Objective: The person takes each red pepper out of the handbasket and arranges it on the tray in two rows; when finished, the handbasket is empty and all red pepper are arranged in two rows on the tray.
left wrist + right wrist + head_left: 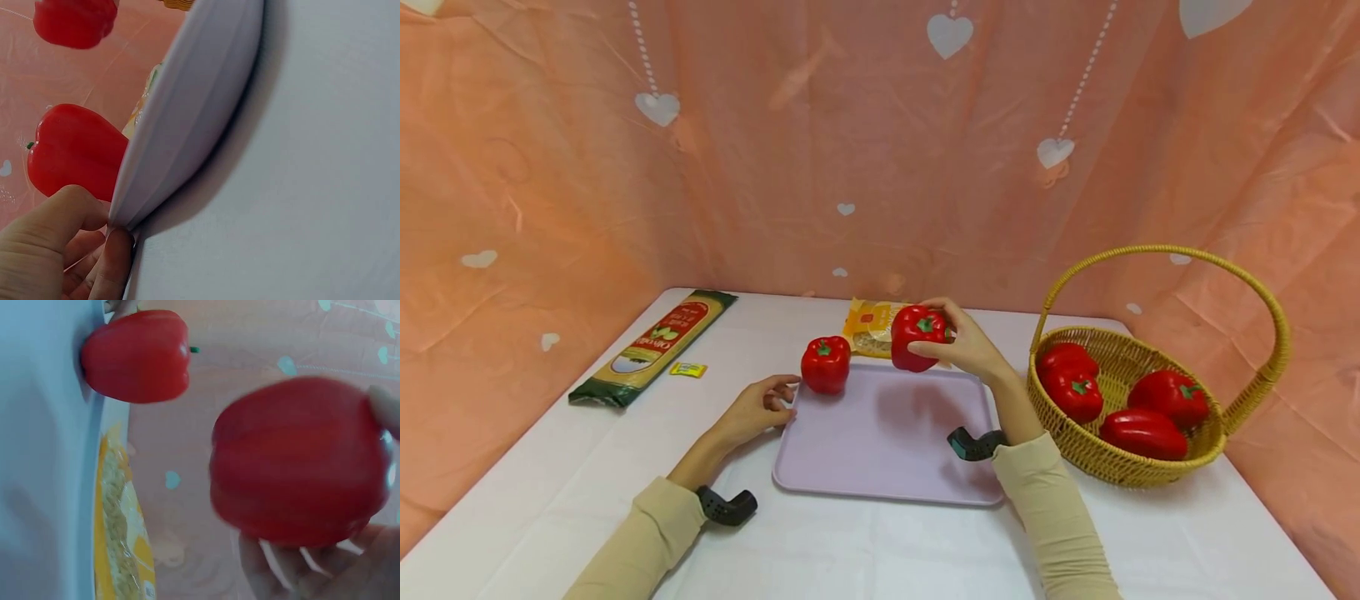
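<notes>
My right hand (966, 340) grips a red bell pepper (917, 337) by its sides, raised above the far part of the lilac tray (865, 458). In the right wrist view, fingers curl round this held bell pepper (300, 462), with space between it and the tray. A second red bell pepper (825, 365) stands upright in the tray's far left corner, green stem on top. At the tray's left edge, my left hand (752, 414) pinches the rim, its thumb (75, 212) on the upper side and fingers at the outer side.
At the right stands a wicker basket (1120, 475) with a tall handle, holding several red peppers (1168, 398). Behind the tray lies a yellow pasta bag (868, 329). A long green-and-gold packet (662, 337) and a small yellow sachet (688, 369) lie at the left.
</notes>
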Action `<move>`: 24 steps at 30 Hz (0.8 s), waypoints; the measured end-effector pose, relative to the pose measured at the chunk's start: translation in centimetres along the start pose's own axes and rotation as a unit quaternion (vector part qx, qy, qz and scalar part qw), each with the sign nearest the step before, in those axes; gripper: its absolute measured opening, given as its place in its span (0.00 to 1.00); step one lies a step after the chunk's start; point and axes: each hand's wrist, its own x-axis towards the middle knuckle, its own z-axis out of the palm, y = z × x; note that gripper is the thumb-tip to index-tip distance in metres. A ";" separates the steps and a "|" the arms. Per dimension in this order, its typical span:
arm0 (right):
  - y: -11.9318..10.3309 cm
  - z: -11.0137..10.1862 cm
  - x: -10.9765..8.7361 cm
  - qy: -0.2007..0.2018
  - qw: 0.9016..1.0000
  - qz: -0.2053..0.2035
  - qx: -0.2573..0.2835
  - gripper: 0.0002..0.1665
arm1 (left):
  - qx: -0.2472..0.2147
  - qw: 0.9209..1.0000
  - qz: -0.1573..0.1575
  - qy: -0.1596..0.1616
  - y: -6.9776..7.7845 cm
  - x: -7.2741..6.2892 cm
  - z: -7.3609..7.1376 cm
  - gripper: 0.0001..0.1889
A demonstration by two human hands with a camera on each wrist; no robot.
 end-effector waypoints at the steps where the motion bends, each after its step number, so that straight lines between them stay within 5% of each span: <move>1: 0.0 0.2 0.1 0.002 1.000 0.006 -0.007 0.35 | 0.000 1.000 -0.001 0.000 0.0 0.0 0.0 0.29; 12: 1.7 1.9 1.5 -0.001 0.996 0.065 -0.059 0.42 | 0.002 1.000 -0.006 0.002 0.2 0.0 0.0 0.29; 24: 4.5 3.5 2.4 -0.018 0.995 0.052 -0.081 0.42 | 0.000 1.000 -0.012 0.002 0.0 0.1 0.0 0.30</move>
